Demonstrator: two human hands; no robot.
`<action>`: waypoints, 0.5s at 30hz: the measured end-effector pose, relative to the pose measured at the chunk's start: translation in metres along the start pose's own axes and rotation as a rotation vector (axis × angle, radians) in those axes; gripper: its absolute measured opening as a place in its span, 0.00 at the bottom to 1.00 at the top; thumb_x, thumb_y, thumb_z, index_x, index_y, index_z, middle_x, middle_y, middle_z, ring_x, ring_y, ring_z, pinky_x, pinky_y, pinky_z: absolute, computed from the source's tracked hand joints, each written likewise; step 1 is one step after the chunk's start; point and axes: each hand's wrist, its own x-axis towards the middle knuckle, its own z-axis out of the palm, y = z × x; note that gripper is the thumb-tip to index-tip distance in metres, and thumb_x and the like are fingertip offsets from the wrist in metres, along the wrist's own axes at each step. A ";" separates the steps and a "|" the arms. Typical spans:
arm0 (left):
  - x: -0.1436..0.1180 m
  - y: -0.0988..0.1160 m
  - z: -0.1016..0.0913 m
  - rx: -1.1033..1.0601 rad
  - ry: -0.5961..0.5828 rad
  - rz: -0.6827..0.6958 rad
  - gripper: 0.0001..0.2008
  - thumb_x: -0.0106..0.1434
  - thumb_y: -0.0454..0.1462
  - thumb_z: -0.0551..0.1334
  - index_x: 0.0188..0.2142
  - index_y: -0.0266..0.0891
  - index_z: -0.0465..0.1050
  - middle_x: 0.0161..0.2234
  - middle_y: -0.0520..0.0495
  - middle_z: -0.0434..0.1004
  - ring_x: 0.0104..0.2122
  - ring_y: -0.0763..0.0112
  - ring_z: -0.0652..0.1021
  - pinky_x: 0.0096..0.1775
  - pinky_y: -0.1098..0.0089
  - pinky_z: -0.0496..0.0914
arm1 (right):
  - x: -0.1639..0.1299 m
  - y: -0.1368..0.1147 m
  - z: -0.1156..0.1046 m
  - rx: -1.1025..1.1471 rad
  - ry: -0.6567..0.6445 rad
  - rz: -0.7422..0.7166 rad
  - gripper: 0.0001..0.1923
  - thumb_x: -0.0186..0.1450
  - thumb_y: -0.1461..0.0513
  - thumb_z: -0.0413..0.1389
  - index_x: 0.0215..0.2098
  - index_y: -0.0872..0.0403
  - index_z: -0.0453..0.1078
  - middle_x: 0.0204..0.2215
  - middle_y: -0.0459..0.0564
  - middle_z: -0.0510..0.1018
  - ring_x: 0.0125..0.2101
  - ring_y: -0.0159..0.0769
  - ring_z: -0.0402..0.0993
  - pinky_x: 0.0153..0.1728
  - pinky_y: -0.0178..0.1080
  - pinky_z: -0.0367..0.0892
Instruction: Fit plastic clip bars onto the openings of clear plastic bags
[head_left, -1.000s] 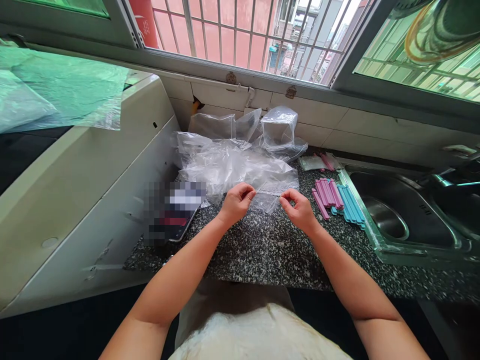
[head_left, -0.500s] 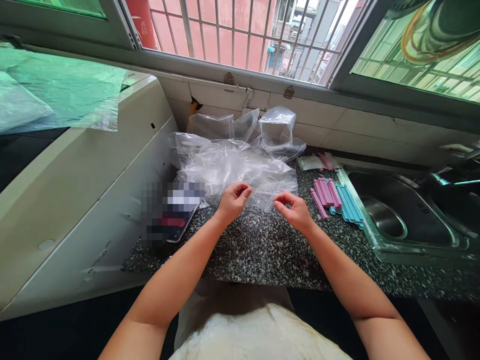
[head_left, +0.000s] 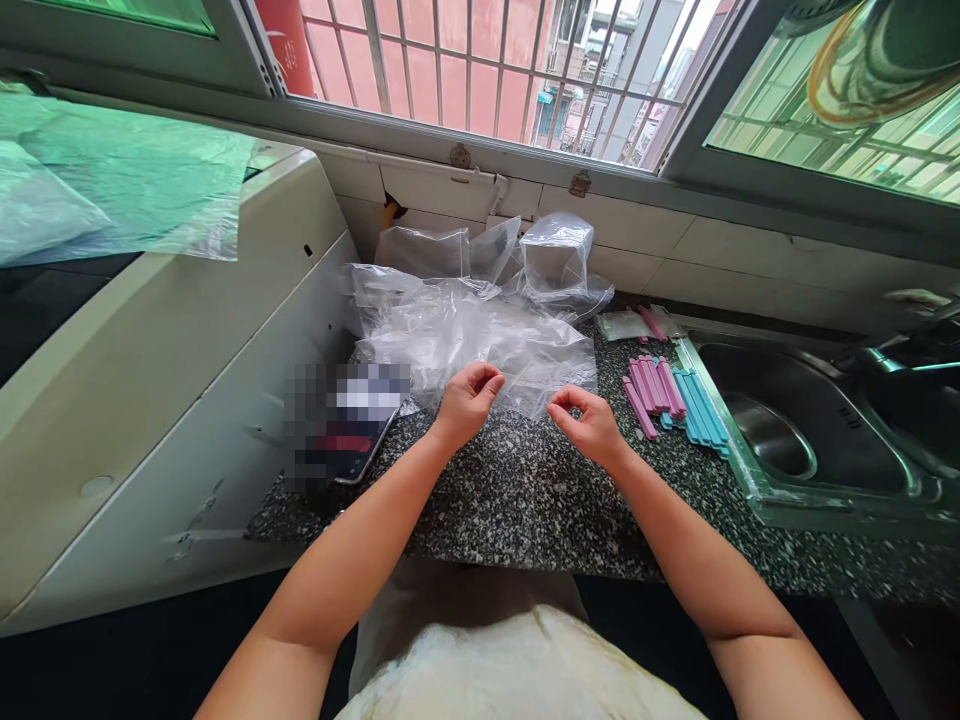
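Note:
Over the near edge of a heap of clear plastic bags (head_left: 427, 325), my left hand (head_left: 469, 402) is closed in a pinch, thumb against fingers. Level with it to the right, my right hand (head_left: 589, 420) pinches as well, fingers curled. Between the two hands spreads a thin clear plastic bag (head_left: 529, 393), its edges reaching both fingertips; it blends into the heap behind. Pink sealing clips (head_left: 656, 387) and light-blue sealing clips (head_left: 701, 410) lie in rows to the right of my right hand.
A phone-like device (head_left: 375, 440), partly blurred out, lies left on the speckled countertop (head_left: 517, 500). A steel sink (head_left: 810, 410) is at the right. Behind the bags run a tiled wall and a barred window. A whitish appliance (head_left: 247, 290) bounds the left side.
Both hands hold nearly the same pinch and place. The plastic between them has shifted slightly, and the whole view has moved a touch.

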 end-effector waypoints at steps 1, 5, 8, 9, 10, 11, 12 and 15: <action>0.000 -0.001 0.000 -0.006 0.000 -0.007 0.12 0.55 0.43 0.60 0.23 0.37 0.65 0.19 0.55 0.59 0.20 0.77 0.63 0.25 0.74 0.61 | 0.000 -0.001 -0.001 -0.006 0.000 -0.004 0.07 0.58 0.61 0.53 0.22 0.54 0.64 0.21 0.44 0.69 0.24 0.30 0.64 0.29 0.35 0.62; 0.002 -0.002 -0.001 -0.029 -0.022 -0.070 0.11 0.54 0.44 0.60 0.27 0.36 0.68 0.21 0.53 0.65 0.22 0.76 0.65 0.26 0.73 0.62 | 0.001 -0.002 -0.005 0.004 0.024 0.009 0.07 0.58 0.61 0.53 0.23 0.54 0.64 0.21 0.44 0.68 0.24 0.30 0.64 0.29 0.34 0.62; 0.003 -0.002 -0.002 0.013 -0.099 -0.111 0.11 0.53 0.43 0.61 0.27 0.35 0.69 0.22 0.52 0.68 0.23 0.75 0.67 0.28 0.73 0.63 | 0.002 0.000 -0.010 0.018 0.072 0.037 0.08 0.58 0.60 0.53 0.23 0.54 0.64 0.21 0.44 0.68 0.24 0.30 0.64 0.28 0.34 0.62; 0.002 -0.003 -0.002 0.036 -0.135 -0.122 0.10 0.53 0.42 0.61 0.26 0.35 0.69 0.22 0.52 0.69 0.24 0.75 0.68 0.28 0.72 0.63 | 0.002 0.001 -0.012 0.021 0.083 0.046 0.08 0.58 0.59 0.53 0.23 0.54 0.64 0.21 0.44 0.68 0.24 0.30 0.64 0.28 0.34 0.62; 0.002 -0.003 -0.001 0.056 -0.166 -0.131 0.10 0.53 0.41 0.61 0.26 0.35 0.70 0.22 0.51 0.69 0.24 0.74 0.68 0.29 0.72 0.63 | 0.002 0.002 -0.013 0.026 0.090 0.053 0.08 0.58 0.59 0.53 0.23 0.54 0.64 0.21 0.44 0.68 0.24 0.30 0.64 0.28 0.34 0.62; 0.001 -0.003 -0.001 0.072 -0.192 -0.140 0.09 0.53 0.40 0.61 0.25 0.35 0.70 0.22 0.51 0.69 0.24 0.74 0.68 0.29 0.72 0.63 | 0.002 0.002 -0.014 0.030 0.091 0.057 0.08 0.58 0.59 0.53 0.23 0.54 0.64 0.21 0.44 0.68 0.24 0.30 0.64 0.28 0.34 0.62; 0.001 -0.003 0.000 0.083 -0.209 -0.145 0.08 0.53 0.39 0.60 0.25 0.35 0.70 0.22 0.51 0.69 0.24 0.74 0.68 0.29 0.72 0.63 | 0.002 0.003 -0.015 0.031 0.088 0.060 0.09 0.58 0.58 0.53 0.23 0.54 0.64 0.20 0.43 0.67 0.24 0.30 0.63 0.28 0.34 0.62; 0.000 -0.003 0.001 0.096 -0.216 -0.145 0.07 0.54 0.37 0.59 0.25 0.35 0.69 0.21 0.52 0.68 0.24 0.75 0.67 0.29 0.72 0.62 | 0.002 0.002 -0.015 0.028 0.079 0.064 0.09 0.58 0.58 0.53 0.23 0.54 0.64 0.20 0.43 0.67 0.24 0.30 0.63 0.28 0.34 0.61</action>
